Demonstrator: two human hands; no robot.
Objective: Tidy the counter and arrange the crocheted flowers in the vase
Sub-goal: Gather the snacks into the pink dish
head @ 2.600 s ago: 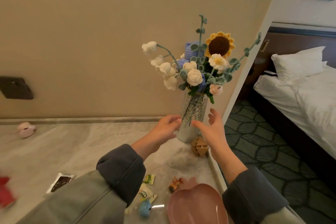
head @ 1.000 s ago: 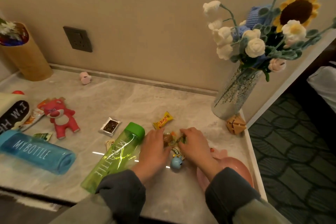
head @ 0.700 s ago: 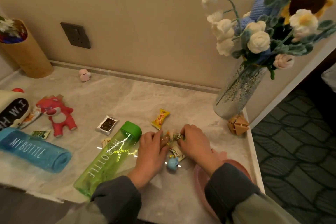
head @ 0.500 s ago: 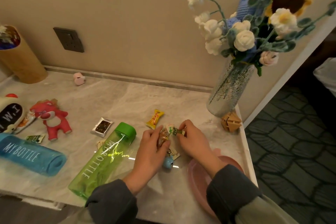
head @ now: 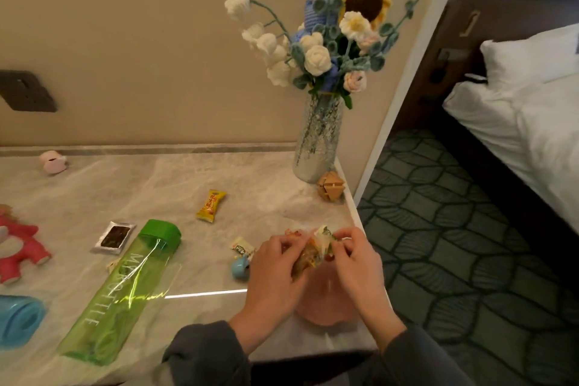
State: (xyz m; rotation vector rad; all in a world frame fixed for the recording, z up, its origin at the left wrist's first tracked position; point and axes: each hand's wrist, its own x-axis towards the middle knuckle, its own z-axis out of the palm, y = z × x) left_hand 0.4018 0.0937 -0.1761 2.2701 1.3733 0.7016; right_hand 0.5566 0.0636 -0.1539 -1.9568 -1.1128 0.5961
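Observation:
The crocheted flowers [head: 326, 37], white blooms with a sunflower, stand in a speckled glass vase [head: 318, 141] at the back right corner of the marble counter [head: 150, 185]. My left hand [head: 275, 273] and my right hand [head: 354, 260] are lifted together above a pink dish [head: 326, 307], both holding a bunch of small snack packets [head: 313, 251] between the fingers. On the counter beside my left hand lie a small white packet [head: 242, 247] and a small blue figure [head: 239, 268]. A yellow snack packet [head: 211, 205] lies further back.
A green bottle [head: 125, 288] lies on its side left of my hands, with a dark sachet [head: 114, 236], a red toy [head: 15, 247] and a blue bottle [head: 18, 320] further left. A wooden puzzle [head: 330, 185] sits by the vase. A bed [head: 526, 110] stands right.
My hands left the vase, dropped to the counter and gathered small packets. They have now lifted the packets and carried them right, over the pink dish.

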